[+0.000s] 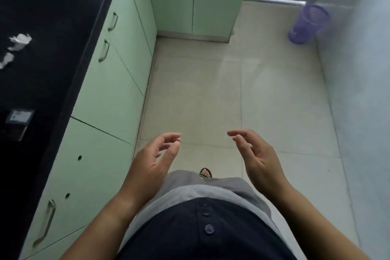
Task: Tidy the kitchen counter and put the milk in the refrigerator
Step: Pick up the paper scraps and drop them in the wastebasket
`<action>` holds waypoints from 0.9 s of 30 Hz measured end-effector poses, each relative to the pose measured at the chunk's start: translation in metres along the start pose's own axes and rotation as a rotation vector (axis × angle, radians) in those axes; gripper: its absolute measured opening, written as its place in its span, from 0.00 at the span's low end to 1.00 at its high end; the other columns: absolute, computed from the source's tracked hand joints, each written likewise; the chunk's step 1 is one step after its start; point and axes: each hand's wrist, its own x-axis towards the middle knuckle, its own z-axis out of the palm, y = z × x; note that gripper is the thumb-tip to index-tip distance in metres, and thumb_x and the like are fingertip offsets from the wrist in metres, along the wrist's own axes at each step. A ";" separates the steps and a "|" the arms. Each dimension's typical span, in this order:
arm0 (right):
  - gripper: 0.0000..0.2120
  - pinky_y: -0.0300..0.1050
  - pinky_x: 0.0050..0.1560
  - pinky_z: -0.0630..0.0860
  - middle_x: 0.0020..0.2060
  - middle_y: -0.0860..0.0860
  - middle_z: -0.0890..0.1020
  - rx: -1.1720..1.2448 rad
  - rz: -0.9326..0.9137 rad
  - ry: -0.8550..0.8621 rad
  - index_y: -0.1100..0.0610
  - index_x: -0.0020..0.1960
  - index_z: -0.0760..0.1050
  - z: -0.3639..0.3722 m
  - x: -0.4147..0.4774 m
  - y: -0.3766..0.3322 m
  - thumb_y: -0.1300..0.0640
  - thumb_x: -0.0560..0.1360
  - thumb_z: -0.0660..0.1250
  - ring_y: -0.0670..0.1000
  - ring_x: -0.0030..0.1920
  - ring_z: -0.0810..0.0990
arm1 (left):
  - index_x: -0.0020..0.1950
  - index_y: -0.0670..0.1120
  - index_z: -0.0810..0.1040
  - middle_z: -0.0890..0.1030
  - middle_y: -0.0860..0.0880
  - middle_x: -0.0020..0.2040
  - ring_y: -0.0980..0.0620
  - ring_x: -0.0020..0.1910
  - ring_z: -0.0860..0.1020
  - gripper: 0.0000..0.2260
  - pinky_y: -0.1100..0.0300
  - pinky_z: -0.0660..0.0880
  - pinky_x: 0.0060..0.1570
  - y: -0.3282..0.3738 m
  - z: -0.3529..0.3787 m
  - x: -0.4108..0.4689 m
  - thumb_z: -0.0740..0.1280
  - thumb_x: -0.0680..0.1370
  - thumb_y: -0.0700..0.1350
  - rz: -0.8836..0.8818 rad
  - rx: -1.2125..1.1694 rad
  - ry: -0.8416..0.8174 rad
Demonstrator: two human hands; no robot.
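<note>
Hovering empty at lower centre above the tiled floor (211, 91): left hand (150, 163) and right hand (256, 157), each grip open, fingers loosely curled. Crumpled white paper (20, 41) on dark counter (52, 69), left edge. Purple bin (308, 24), upper right. Milk unseen.

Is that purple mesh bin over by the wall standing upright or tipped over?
Upright. The purple mesh bin stands on the floor by the right wall, its open rim facing up. What it holds cannot be told from here.
</note>
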 end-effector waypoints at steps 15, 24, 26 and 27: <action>0.17 0.26 0.51 0.68 0.49 0.36 0.77 -0.112 -0.174 -0.243 0.46 0.52 0.74 0.080 0.330 -0.093 0.40 0.74 0.53 0.36 0.53 0.74 | 0.55 0.62 0.75 0.79 0.62 0.54 0.68 0.56 0.74 0.17 0.64 0.70 0.56 0.025 -0.154 0.263 0.58 0.70 0.64 -0.103 -0.069 0.223; 0.20 0.33 0.54 0.71 0.52 0.36 0.77 -0.202 -0.386 -0.465 0.47 0.55 0.75 0.163 0.490 -0.188 0.39 0.75 0.52 0.37 0.55 0.74 | 0.55 0.59 0.76 0.79 0.59 0.53 0.64 0.54 0.76 0.18 0.62 0.73 0.51 0.031 -0.263 0.357 0.59 0.70 0.64 -0.135 -0.125 0.459; 0.20 0.34 0.54 0.72 0.52 0.36 0.77 -0.214 -0.396 -0.545 0.47 0.54 0.76 0.181 0.515 -0.196 0.39 0.74 0.52 0.37 0.55 0.75 | 0.55 0.59 0.76 0.79 0.60 0.53 0.66 0.53 0.75 0.16 0.66 0.71 0.50 0.024 -0.276 0.366 0.60 0.71 0.62 -0.183 -0.126 0.525; 0.20 0.34 0.53 0.72 0.52 0.37 0.77 -0.219 -0.403 -0.588 0.48 0.54 0.76 0.191 0.528 -0.200 0.39 0.74 0.52 0.37 0.54 0.75 | 0.56 0.59 0.76 0.79 0.60 0.54 0.67 0.54 0.74 0.14 0.68 0.70 0.50 0.020 -0.282 0.370 0.62 0.73 0.60 -0.211 -0.130 0.557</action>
